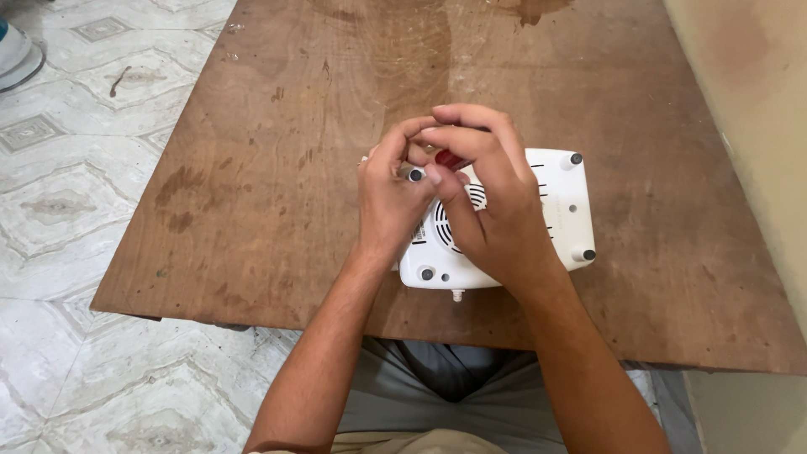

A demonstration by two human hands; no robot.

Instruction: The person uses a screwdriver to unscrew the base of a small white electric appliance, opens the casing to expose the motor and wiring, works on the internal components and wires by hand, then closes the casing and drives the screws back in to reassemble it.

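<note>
White appliance base point(561, 210) lies underside-up on table point(252, 168). Left hand point(388, 197) steadies it; right hand point(492, 202) grips red-handled tool point(450, 159). Risk: tool slips, base skids.

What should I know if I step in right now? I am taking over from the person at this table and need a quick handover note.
Left hand: on the left edge of the white appliance, fingers curled by a black foot; whether it grips anything cannot be told.
Right hand: over the round vent grille, pinching a red-handled tool near the left hand's fingertips.
The appliance lies underside up on the wooden table, near the front edge; black rubber feet show at its corners.
Done: appliance flipped, tool in hand.
Left: casing looks closed; no loose screws or parts visible on the table.
</note>
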